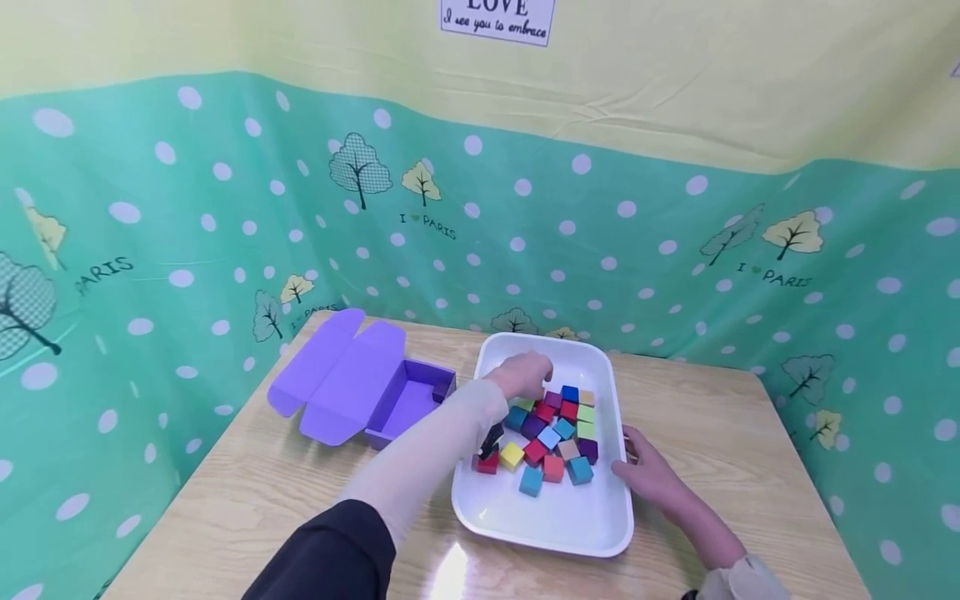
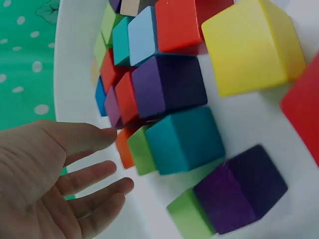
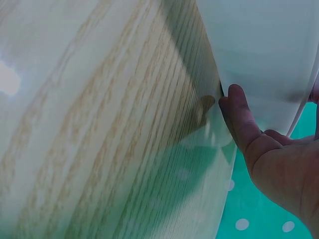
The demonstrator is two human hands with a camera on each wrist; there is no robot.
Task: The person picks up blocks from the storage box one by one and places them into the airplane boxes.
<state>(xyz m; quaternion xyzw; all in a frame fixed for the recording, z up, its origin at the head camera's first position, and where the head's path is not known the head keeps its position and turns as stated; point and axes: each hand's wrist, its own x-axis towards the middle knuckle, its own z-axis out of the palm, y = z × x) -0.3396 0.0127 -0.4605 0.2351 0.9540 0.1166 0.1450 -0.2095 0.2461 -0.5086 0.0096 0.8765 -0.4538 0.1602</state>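
Observation:
My left hand (image 1: 522,375) reaches over the white tray (image 1: 543,529), close to its far-left side. In the left wrist view the left hand's fingers (image 2: 102,196) are spread loosely, with nothing between them and the thumb. The thumb tip is beside an orange cube (image 2: 124,148) and a purple cube (image 2: 112,107); contact is unclear. Nearby are a teal cube (image 2: 184,142) and a dark purple cube (image 2: 244,191). My right hand (image 1: 656,475) holds the tray's right side, thumb at the rim. Its fingers (image 3: 241,117) lie against the outer wall in the right wrist view.
Left of the tray, a purple cardboard box (image 1: 408,408) stands with its lid (image 1: 337,375) folded back and a dark cube (image 1: 443,390) in its corner. Several coloured cubes, among them a yellow cube (image 1: 512,456), lie in the tray. A patterned curtain (image 1: 525,208) surrounds the wooden table (image 1: 697,408).

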